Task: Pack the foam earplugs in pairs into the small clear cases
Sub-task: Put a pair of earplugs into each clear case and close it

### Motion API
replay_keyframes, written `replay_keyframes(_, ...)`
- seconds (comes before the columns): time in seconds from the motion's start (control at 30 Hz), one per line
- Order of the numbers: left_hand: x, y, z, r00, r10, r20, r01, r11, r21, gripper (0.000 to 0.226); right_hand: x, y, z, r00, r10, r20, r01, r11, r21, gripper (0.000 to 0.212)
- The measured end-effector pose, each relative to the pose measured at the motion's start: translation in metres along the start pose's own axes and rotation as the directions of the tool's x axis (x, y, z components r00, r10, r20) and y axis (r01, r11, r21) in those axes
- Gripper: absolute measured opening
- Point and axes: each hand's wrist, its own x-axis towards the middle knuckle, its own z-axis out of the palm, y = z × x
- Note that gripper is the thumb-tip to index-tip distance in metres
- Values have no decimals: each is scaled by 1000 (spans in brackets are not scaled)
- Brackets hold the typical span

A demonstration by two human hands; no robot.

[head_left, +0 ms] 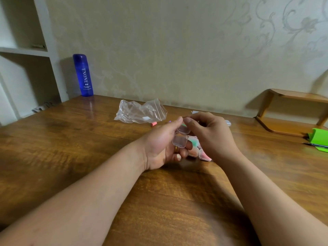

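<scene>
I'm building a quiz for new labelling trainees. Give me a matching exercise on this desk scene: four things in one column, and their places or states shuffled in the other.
Things:
1. blue bottle
2. plastic bag
3. small clear case
4. green stand

Places or states:
a. held in the left hand
b. on the far right of the table
c. standing upright, back left
d. crumpled, lying mid-table

Pairs: 1-c; 2-d; 3-a; 4-b
</scene>
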Motion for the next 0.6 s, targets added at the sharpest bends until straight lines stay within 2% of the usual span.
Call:
replay_keyframes(0.1, 1, 2, -6, 998, 29, -64, -31, 999, -26, 53, -1, -1, 3, 1000, 11, -7, -11, 1000, 21, 14)
replay_keyframes(0.17, -1, 10, -18, 986, 74, -148, -93, 988, -121, 53, 0, 0, 2, 997, 58, -52, -57, 998, 20, 17)
replay_keyframes(0.27, -6, 22, -43, 928, 85, -362, -184, 951, -250, 52, 1, 6, -2, 988, 122, -90, -127, 991, -49, 22)
replay_keyframes(0.37, -8, 23, -63, 869, 32, -494, -239, 901, -361, 53, 1, 13, -2, 987, 143, -72, -151, 979, -134, 23)
replay_keyframes(0.47, -3, 21, -69, 847, -19, -531, -228, 890, -395, 51, 1, 13, 1, 989, 139, -45, -145, 973, -180, 18)
replay_keyframes(0.6, 2, 19, -69, 872, -17, -490, -200, 900, -386, 48, 6, 11, 6, 993, 120, 4, -115, 958, -264, 14)
